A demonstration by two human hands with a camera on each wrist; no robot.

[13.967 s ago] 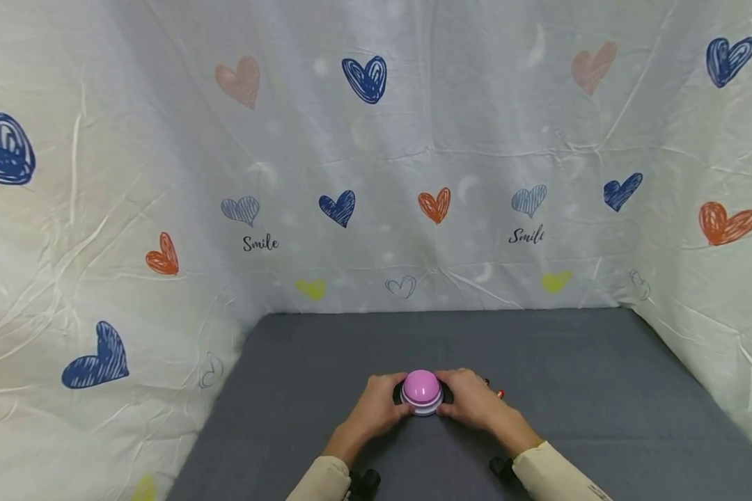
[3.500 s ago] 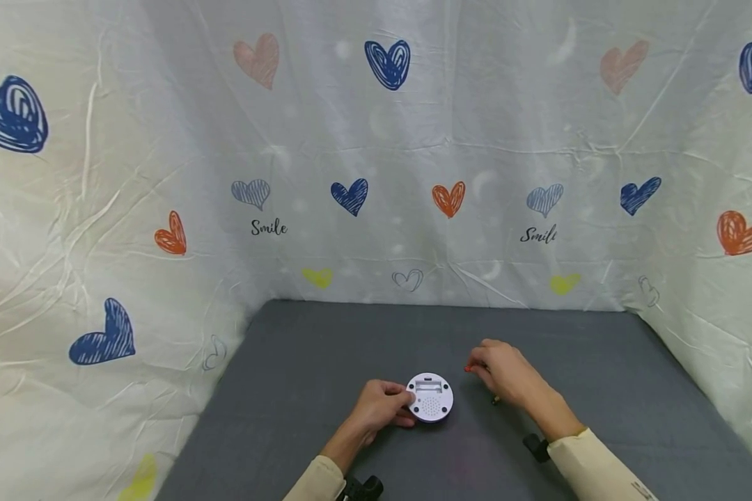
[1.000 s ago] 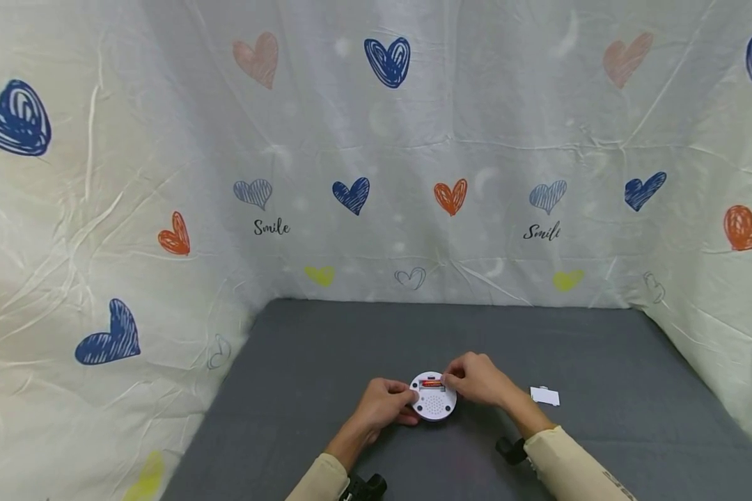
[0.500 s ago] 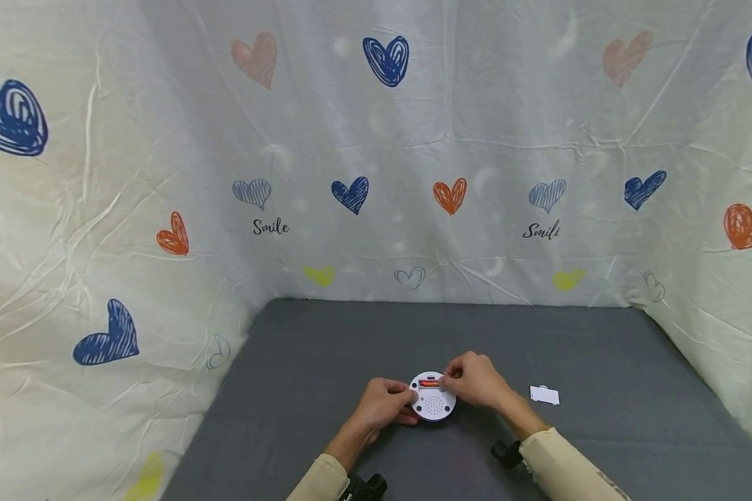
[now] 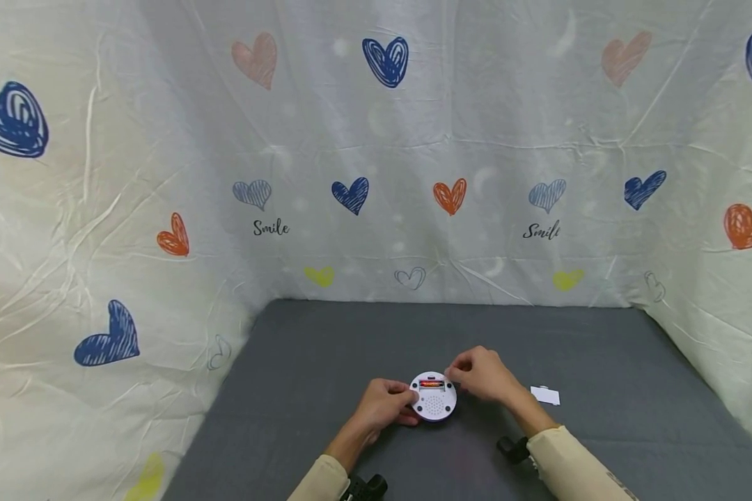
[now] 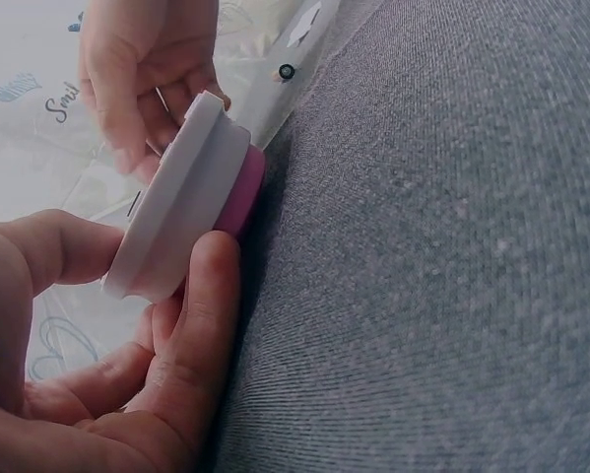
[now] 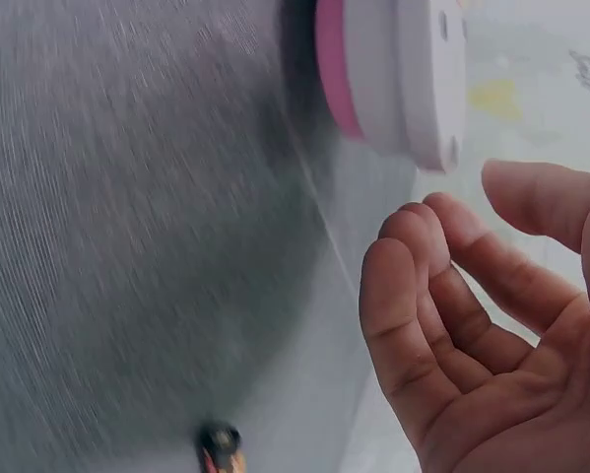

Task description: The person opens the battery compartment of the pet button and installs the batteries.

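A round white push-button device (image 5: 434,403) with a pink dome (image 6: 242,189) lies dome-down near the middle of the table, its underside facing up. In its uncovered battery compartment lies a red battery (image 5: 432,383). My left hand (image 5: 382,406) pinches the device's left rim between thumb and fingers. Just off the right rim is my right hand (image 5: 480,376); the right wrist view shows its thumb apart from loosely bent fingers (image 7: 388,296), with nothing between them. To the right lies the white battery cover (image 5: 544,395).
Another battery (image 7: 222,451) lies on the grey cloth near my right hand, hidden behind that arm in the head view. The grey table (image 5: 326,334) meets a white curtain (image 5: 376,139) printed with hearts at the back and sides.
The device was dome-up in both hands, then turned over. The red battery was put into its compartment, the cover appeared on the table, and my right hand has just let go of the battery.
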